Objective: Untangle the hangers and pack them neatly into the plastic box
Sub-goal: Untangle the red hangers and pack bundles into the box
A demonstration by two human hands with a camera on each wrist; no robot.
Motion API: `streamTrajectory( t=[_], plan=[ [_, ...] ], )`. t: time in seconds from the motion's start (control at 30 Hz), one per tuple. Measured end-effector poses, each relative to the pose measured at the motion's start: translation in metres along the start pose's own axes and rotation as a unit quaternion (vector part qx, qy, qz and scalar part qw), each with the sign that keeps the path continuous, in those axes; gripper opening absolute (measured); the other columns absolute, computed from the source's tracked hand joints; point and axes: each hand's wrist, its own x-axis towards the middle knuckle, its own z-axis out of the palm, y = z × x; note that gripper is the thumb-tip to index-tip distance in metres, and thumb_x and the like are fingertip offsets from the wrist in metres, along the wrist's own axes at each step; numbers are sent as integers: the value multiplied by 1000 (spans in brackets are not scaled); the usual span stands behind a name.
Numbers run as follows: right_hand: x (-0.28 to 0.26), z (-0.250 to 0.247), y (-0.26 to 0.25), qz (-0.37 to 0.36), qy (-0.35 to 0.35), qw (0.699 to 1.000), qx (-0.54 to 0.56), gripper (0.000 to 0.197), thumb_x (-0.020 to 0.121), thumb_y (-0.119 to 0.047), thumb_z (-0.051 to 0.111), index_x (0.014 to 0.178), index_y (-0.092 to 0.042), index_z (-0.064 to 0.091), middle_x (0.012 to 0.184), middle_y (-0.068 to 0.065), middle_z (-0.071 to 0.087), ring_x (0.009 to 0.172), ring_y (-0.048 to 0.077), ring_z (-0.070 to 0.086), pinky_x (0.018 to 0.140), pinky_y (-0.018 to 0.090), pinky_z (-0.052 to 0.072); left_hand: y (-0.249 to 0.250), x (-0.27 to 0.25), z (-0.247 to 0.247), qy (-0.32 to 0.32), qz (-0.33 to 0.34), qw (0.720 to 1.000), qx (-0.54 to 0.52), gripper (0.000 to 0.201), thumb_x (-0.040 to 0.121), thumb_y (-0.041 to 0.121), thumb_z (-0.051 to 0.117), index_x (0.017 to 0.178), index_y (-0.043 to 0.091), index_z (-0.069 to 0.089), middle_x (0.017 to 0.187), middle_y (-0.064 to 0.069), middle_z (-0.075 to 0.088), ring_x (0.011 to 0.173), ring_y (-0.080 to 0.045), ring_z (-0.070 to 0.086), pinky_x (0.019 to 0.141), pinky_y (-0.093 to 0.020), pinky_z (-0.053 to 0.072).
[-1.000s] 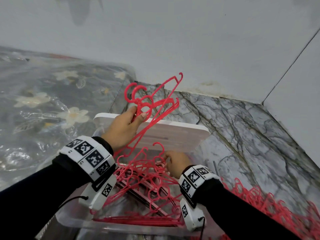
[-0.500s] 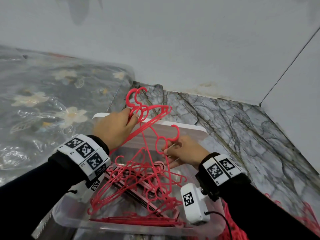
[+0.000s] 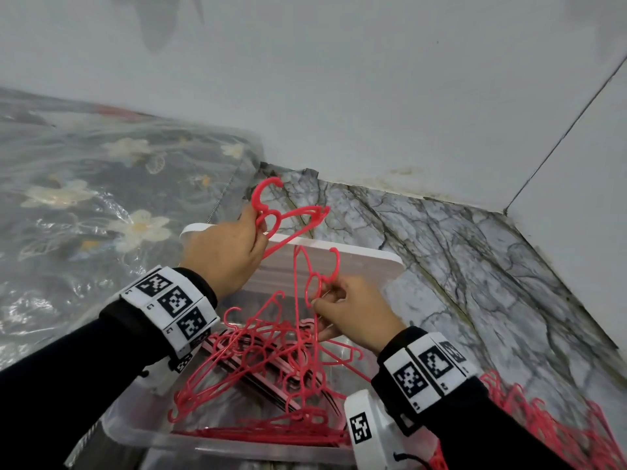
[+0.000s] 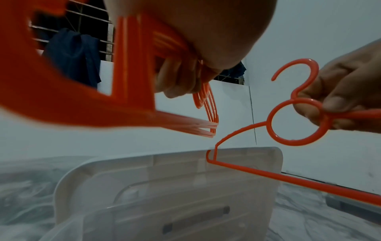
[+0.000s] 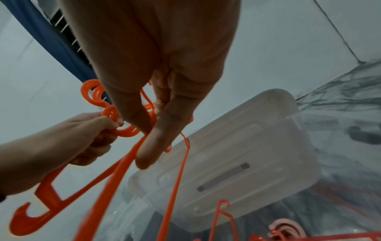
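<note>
My left hand [image 3: 249,232] grips a bundle of red hangers [image 3: 288,217] by their necks, hooks up, above the far end of the clear plastic box [image 3: 135,432]. In the left wrist view the bundle [image 4: 134,68] fans out under my left hand [image 4: 185,78]. My right hand [image 3: 327,300] pinches a single red hanger [image 3: 314,283] at its ring, just right of the bundle; thumb and finger close on that ring [image 4: 296,122]. Its arm trails down into a tangle of hangers [image 3: 258,361] inside the box. Seen from the right wrist, my right hand [image 5: 152,130] and left hand [image 5: 92,128] are close together.
The box's white lid [image 3: 369,266] leans behind the box against the marbled floor [image 3: 475,266]. A loose pile of red hangers [image 3: 556,425] lies on the floor at the right. A plastic-covered flowered surface [image 3: 84,198] is on the left; grey walls [image 3: 373,96] close the corner.
My right hand rose out of the box, pulling one hanger up by its ring. My left hand lowered its bundle slightly and stays over the box's far end.
</note>
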Motion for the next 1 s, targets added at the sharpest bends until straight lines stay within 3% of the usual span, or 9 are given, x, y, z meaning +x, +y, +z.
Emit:
streamTrajectory(
  t=[0.13,0.27,0.37,0.43,0.57,0.7,0.8,0.9,1.0],
  plan=[
    [-4,5,-1,21,-9,993,118,11,91,2,53,88,-7,57,66,8,53,47,12,58,54,27,59,-1,3,3,0,-20,997,-73,21,100,34,33,105,15,41,58,7,44,57,-28,49,62,-38,43],
    [-7,16,5,52,-28,989,136,11,91,4,55,82,-3,55,63,11,55,43,9,59,50,22,56,-6,5,5,7,-8,990,-138,15,97,35,43,101,21,47,63,14,47,56,-12,44,55,-33,29],
    [-10,23,9,-10,4,999,49,19,89,0,60,72,-7,56,58,6,59,44,11,62,49,27,56,-9,4,7,0,4,990,-139,19,94,44,47,96,25,49,61,16,45,55,1,42,51,-21,27],
    [-10,23,5,-62,45,997,1,18,88,-4,63,71,-5,59,57,4,60,44,13,61,50,32,57,-9,4,8,-8,5,990,-144,29,91,55,45,93,26,49,60,12,46,55,1,43,50,-19,25],
    [-3,10,-3,-115,115,987,4,14,86,-7,66,73,-2,64,57,4,59,42,11,57,46,27,51,-3,3,11,-56,30,971,-230,56,74,76,32,90,26,50,64,3,53,58,-5,50,54,-23,34],
    [5,-3,-7,-147,177,973,5,10,81,-13,73,73,-8,69,58,-5,56,53,9,49,57,29,45,3,-2,17,-93,66,957,-265,62,77,79,35,103,25,51,72,8,56,65,0,52,61,-24,38],
    [9,-7,-9,-159,166,972,38,11,81,-13,73,78,-2,71,64,4,62,59,16,57,65,39,54,9,-5,20,-122,74,945,-295,56,77,72,44,105,24,49,75,12,55,65,7,52,61,-16,36],
    [10,-2,-10,-176,154,972,40,6,81,-7,71,80,-1,70,71,11,66,62,21,63,65,34,56,16,-6,23,-150,89,926,-334,56,78,67,48,108,20,50,87,8,62,75,-2,58,73,-30,49],
    [11,2,-9,-192,167,966,49,6,80,3,67,81,-1,71,73,14,67,68,31,66,67,35,56,24,-10,28,-152,113,925,-331,58,83,68,43,112,18,49,95,0,64,87,-17,61,82,-42,48]
  ],
)
